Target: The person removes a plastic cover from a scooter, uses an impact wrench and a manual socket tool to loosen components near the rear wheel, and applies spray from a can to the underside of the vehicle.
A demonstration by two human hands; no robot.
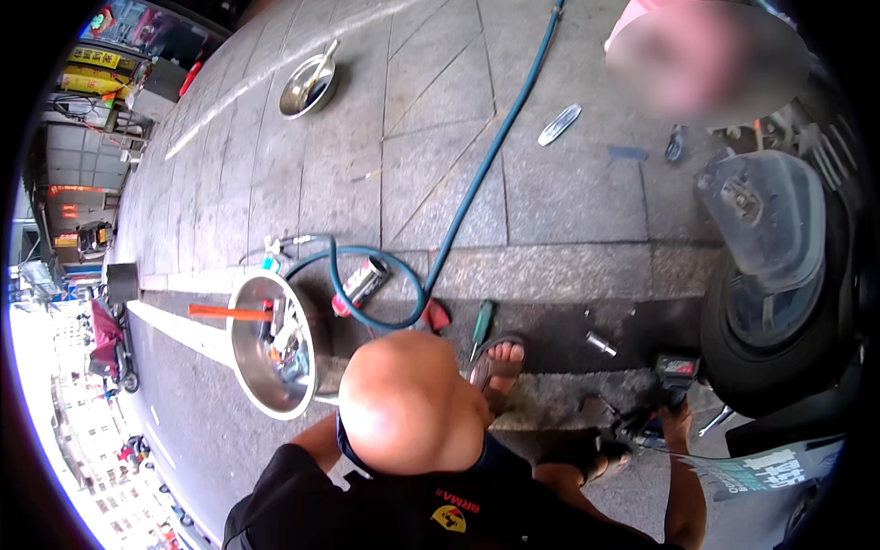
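Observation:
Low at the right, my right hand (676, 425) is wrapped round the handle of a black cordless impact wrench (629, 427), whose battery (678, 368) points away from me. The tool is down by my right foot, beside a black tyre (761, 367). A small metal socket (600, 344) lies on the ground to its left. My left forearm (319, 442) passes behind my bare knee, which hides the left hand. Near my left foot lies a green-handled screwdriver (482, 323).
A steel basin (234, 367) with tools and an orange handle stands at left. Beside it are a spray can (368, 279) and coiled blue hose (477, 183). Clear plastic tubs (779, 215) sit on the tyre. A small bowl (291, 103) is farther off; a person in pink (642, 11) is top right.

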